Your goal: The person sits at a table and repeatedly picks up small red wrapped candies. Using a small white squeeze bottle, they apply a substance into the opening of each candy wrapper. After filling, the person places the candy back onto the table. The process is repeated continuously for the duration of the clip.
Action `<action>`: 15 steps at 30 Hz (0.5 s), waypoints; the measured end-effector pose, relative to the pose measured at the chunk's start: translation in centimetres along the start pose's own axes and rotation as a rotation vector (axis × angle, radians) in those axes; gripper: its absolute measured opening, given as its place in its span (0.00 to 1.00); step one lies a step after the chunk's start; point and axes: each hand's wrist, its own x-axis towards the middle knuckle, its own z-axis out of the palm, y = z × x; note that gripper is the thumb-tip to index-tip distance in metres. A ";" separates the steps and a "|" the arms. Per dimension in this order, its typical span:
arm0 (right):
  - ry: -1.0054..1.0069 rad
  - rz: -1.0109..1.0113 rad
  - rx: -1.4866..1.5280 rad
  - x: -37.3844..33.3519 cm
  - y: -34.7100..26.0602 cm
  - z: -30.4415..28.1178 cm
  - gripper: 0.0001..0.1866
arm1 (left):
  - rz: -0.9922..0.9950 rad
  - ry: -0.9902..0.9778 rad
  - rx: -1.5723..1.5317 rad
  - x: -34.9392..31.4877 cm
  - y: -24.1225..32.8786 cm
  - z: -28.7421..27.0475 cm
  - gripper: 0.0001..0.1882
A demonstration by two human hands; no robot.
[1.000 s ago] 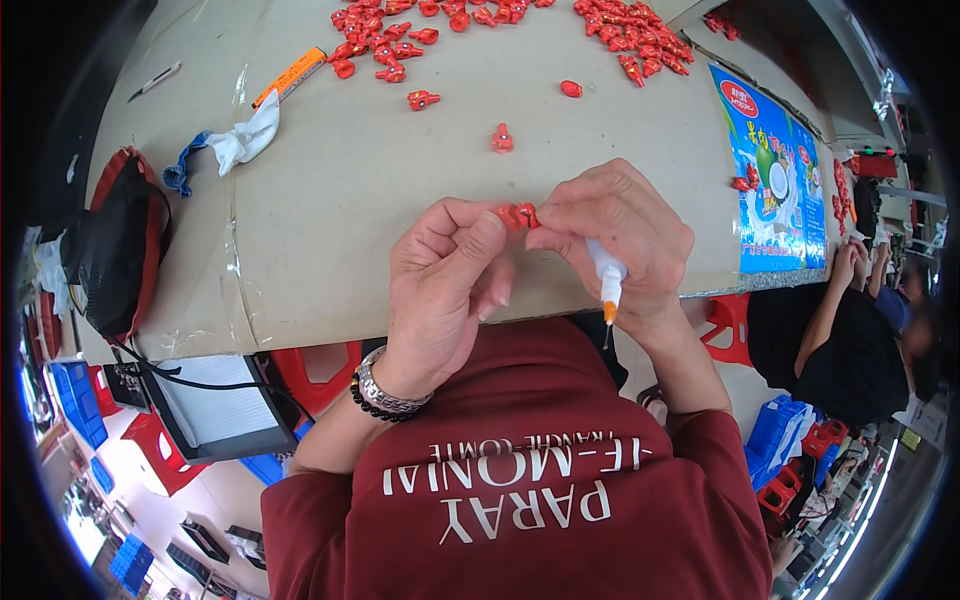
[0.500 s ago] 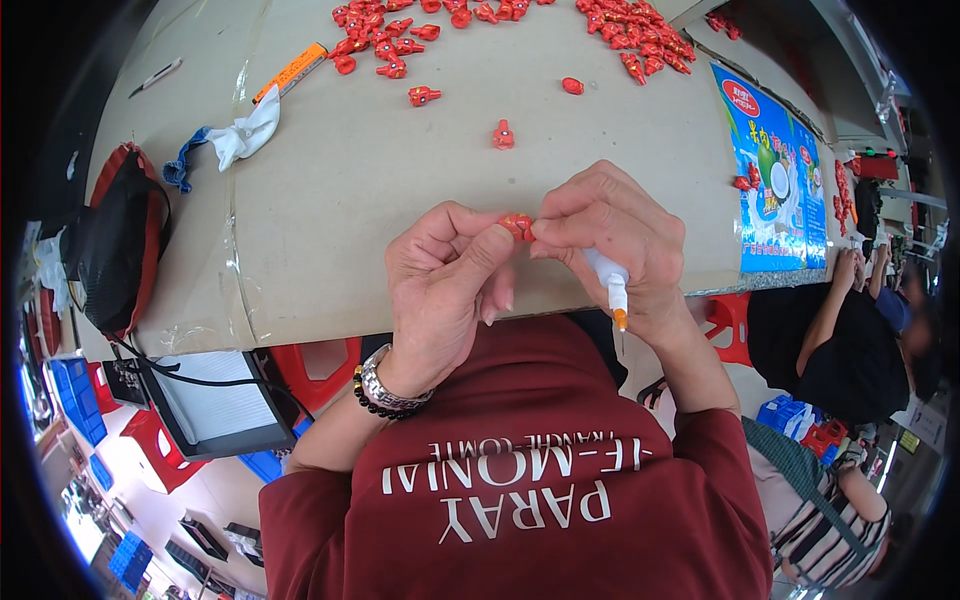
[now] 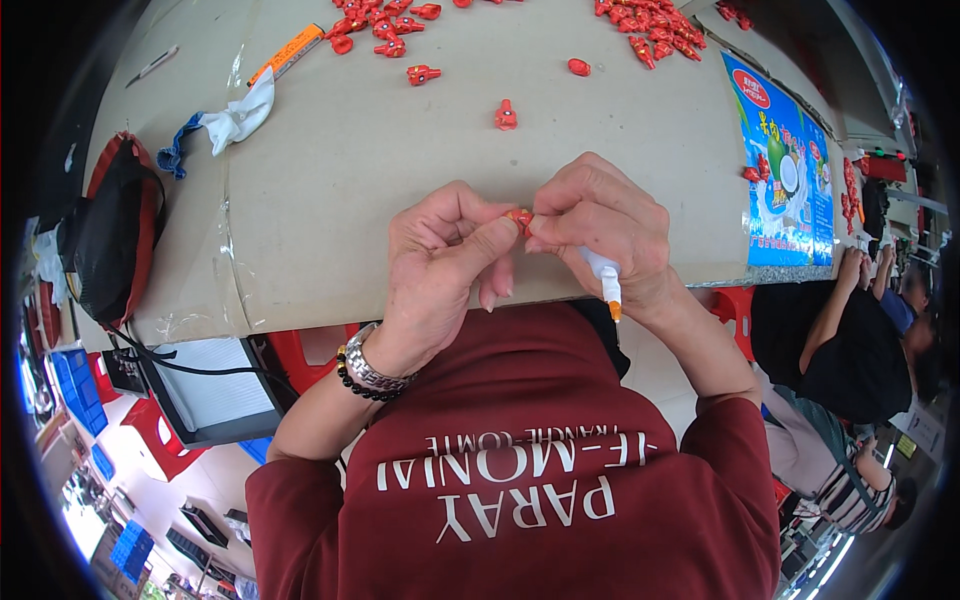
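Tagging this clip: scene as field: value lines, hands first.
left hand: pinches small red piece, thumb and finger
right hand: fingertips at that piece's right end; also holds white applicator bottle
bottle tip: orange, toward the person
far side of table: more red pieces
left: white-and-blue cloth, black-and-red bag
right: blue coconut-printed sheet

Bright, even light covers the broad, flat beige table (image 3: 320,200), with soft shadows and glints on the clear, shiny tape strip (image 3: 225,245) along its left side. Left of and below the table, an overexposed white patch (image 3: 85,507) glares; fisheye distortion bends the table's near edge, and surroundings beyond its right end look soft.
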 end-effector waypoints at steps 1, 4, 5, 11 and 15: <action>-0.003 -0.001 0.001 0.0 0.0 0.0 0.15 | -0.009 0.007 -0.016 0.0 0.0 0.0 0.02; -0.005 -0.013 0.004 -0.1 0.1 0.0 0.15 | -0.002 -0.007 -0.003 0.0 0.0 -0.1 0.02; -0.003 -0.017 0.005 -0.1 0.1 0.1 0.15 | 0.004 -0.004 -0.003 0.0 0.0 -0.1 0.02; 0.024 -0.050 -0.011 -0.2 0.3 0.4 0.15 | 0.018 0.009 0.012 0.0 0.0 0.0 0.02; 0.028 -0.065 -0.009 -0.1 0.4 0.6 0.15 | 0.022 0.020 0.017 0.0 0.0 0.0 0.02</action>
